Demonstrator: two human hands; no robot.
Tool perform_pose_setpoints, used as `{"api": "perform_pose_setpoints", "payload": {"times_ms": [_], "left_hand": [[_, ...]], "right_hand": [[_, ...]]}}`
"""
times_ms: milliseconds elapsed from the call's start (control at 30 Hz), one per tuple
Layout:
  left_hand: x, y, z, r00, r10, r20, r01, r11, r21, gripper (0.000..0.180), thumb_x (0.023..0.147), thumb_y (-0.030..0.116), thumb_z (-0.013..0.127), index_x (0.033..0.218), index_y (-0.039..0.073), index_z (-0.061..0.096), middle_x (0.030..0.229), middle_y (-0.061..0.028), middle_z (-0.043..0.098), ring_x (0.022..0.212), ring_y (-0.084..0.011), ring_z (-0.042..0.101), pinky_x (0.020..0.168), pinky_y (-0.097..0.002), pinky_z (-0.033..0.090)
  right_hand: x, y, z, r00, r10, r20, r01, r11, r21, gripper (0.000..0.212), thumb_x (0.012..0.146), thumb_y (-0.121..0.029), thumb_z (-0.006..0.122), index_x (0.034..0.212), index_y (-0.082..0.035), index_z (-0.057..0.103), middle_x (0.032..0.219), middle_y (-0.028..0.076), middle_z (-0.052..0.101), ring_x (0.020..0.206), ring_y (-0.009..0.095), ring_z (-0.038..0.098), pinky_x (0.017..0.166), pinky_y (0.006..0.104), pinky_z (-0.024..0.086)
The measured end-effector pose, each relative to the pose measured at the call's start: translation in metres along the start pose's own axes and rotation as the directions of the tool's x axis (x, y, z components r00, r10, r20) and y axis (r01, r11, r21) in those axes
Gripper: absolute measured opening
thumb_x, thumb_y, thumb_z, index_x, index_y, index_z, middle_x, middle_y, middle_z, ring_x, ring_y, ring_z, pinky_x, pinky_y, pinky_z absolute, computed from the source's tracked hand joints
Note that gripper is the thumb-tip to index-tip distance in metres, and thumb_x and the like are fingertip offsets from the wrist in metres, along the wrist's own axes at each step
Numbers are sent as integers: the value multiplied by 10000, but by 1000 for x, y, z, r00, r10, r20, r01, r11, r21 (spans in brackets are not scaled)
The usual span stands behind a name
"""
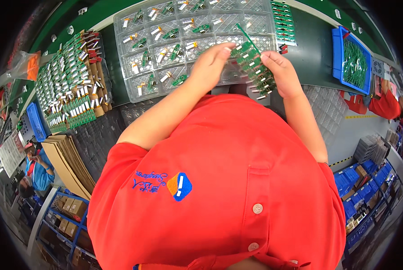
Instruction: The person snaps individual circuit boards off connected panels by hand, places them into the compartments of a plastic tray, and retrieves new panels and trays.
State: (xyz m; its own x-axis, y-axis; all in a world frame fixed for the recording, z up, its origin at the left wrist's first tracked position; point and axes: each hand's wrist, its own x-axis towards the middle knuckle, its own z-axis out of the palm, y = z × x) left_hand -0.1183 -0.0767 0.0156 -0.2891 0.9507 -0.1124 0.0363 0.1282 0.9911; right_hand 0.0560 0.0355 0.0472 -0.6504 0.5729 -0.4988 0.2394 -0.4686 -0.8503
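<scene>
A panel of small green circuit boards is held tilted between my two hands above the near edge of a clear compartment tray. My left hand pinches the panel's left side between thumb and fingers. On the opposite side my right hand is closed on the panel, its thumb close by a thin green strip that slants along the upper edge. Whether the strip is still joined to the panel I cannot tell. Several tray compartments hold small boards with white-and-orange parts.
On the left lie rows of circuit boards beside brown cardboard. Another stack of green panels is right of the tray. A blue bin of green strips stands farther right. Other people work at both sides.
</scene>
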Motion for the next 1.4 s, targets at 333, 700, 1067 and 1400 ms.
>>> {"api": "perform_pose_setpoints", "payload": {"times_ms": [333, 700, 1067, 1400], "left_hand": [[-27, -13, 7, 950, -249, 187, 309, 680, -664, 424, 912, 328, 403, 1193, 12, 432, 1052, -74, 532, 916, -153, 510, 792, -290, 401], [-55, -36, -5, 961, 277, 10, -220, 739, 636, 377, 810, 209, 539, 1134, 28, 471, 1043, -160, 551, 1028, -322, 492, 905, -385, 366], [-43, 9, 92, 983, -144, -113, 89, 914, -395, 396, 932, 320, 336, 1100, -1, 496, 1009, -83, 556, 913, -145, 513, 833, -286, 391], [-33, -35, 83, 915, 402, -40, -261, 664, 700, 379, 829, 208, 501, 1159, 24, 467, 1078, -145, 543, 1053, -302, 482, 899, -364, 360]], "right_hand": [[-1, 17, 22, 974, 187, 131, -210, 958, 197, 172, 879, -190, 471, 886, -32, 540, 779, 21, 585, 669, 82, 546, 648, 219, 441], [-23, 1, 8, 977, 141, 163, -176, 958, 225, 188, 879, -171, 459, 955, -10, 518, 877, 66, 604, 823, 120, 574, 731, 246, 454], [-36, 26, -25, 996, 3, 86, -3, 1000, 1, 93, 861, -145, 508, 851, -55, 526, 753, -2, 559, 691, 74, 527, 650, 228, 430], [-54, 33, -55, 986, 49, 157, -97, 944, 315, 133, 862, -179, 509, 918, -58, 510, 837, 45, 584, 732, 135, 571, 666, 282, 479]]}}
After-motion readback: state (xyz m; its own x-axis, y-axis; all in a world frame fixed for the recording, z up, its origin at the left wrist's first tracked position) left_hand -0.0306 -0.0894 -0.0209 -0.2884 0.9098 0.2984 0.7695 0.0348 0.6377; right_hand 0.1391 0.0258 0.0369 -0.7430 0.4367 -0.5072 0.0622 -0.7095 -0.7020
